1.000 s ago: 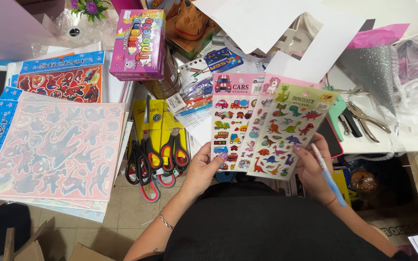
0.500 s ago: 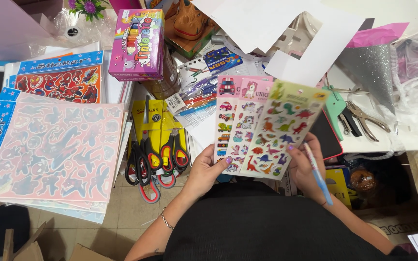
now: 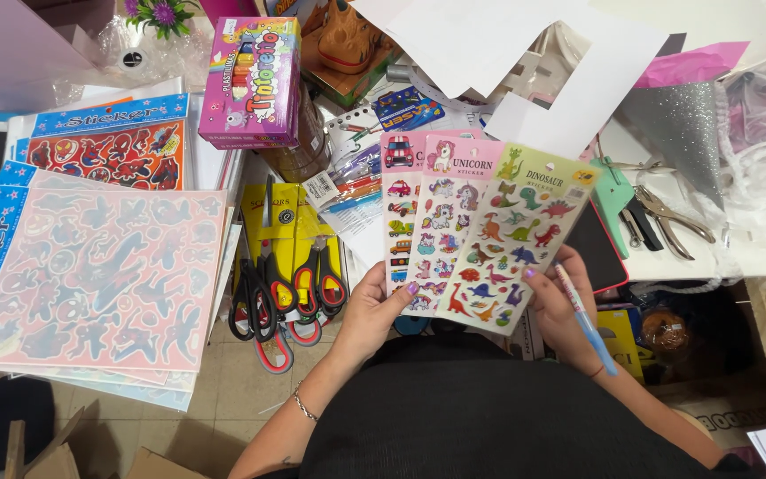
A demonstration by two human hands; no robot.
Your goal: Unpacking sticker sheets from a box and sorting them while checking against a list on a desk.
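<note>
1. My left hand (image 3: 372,312) pinches the lower left corner of three fanned sticker sheets, thumb on top and fingers curled behind. My right hand (image 3: 563,312) grips the lower right edge the same way, and it also traps a blue-and-white pen (image 3: 583,317) that points down toward 5 o'clock.

2. The fan sits in front of my chest, above the desk edge. The car sticker sheet (image 3: 398,217) lies at the back on the 9 o'clock side, the unicorn sticker sheet (image 3: 443,213) is in the middle, and the dinosaur sticker sheet (image 3: 509,239) is on top toward 3 o'clock, tilted a little clockwise.

3. I judge the step in hand to be spreading the sheets so each one can be read. To do it well I would keep both thumbs low, on the margins, so no stickers are covered.

4. I would slide the sheets sideways rather than bend them; the thin glossy plastic looks slippery, and a loose pinch could let the middle sheet drop.

5. The pen crowds my right grip, so I would let the left pinch carry most of the weight.

6. The scissors (image 3: 287,286) on yellow cards lie at 9 o'clock from my left hand, near but not touching; the big sticker sheets (image 3: 90,275) sit further out the same way.
</note>
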